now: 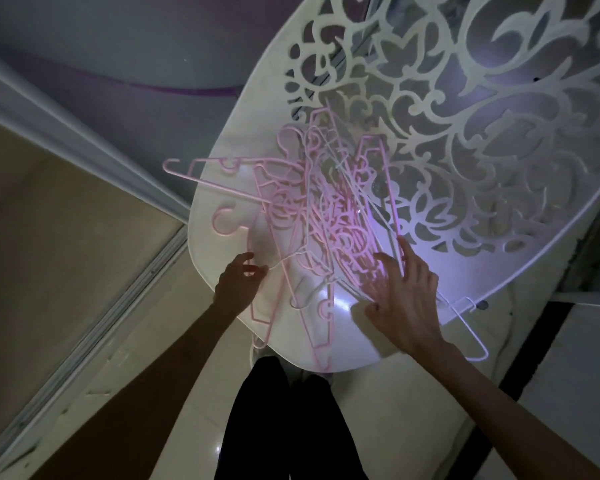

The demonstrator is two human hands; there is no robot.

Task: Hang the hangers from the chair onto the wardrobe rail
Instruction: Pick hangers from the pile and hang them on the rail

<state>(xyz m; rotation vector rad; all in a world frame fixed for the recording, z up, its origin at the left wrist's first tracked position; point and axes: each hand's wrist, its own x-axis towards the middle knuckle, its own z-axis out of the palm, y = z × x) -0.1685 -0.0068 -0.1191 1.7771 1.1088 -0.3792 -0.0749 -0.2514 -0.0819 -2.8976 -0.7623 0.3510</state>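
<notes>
Many hangers (312, 216) — between hands, on chair (222, 188).

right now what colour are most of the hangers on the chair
Mostly pale pink hangers, a few white, seen from the head view.

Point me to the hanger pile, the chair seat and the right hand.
hanger pile (326, 216), head view, tangled middle of the pink hangers.
chair seat (219, 188), head view, bare patch at its left edge.
right hand (406, 299), head view, back of the hand.
</notes>
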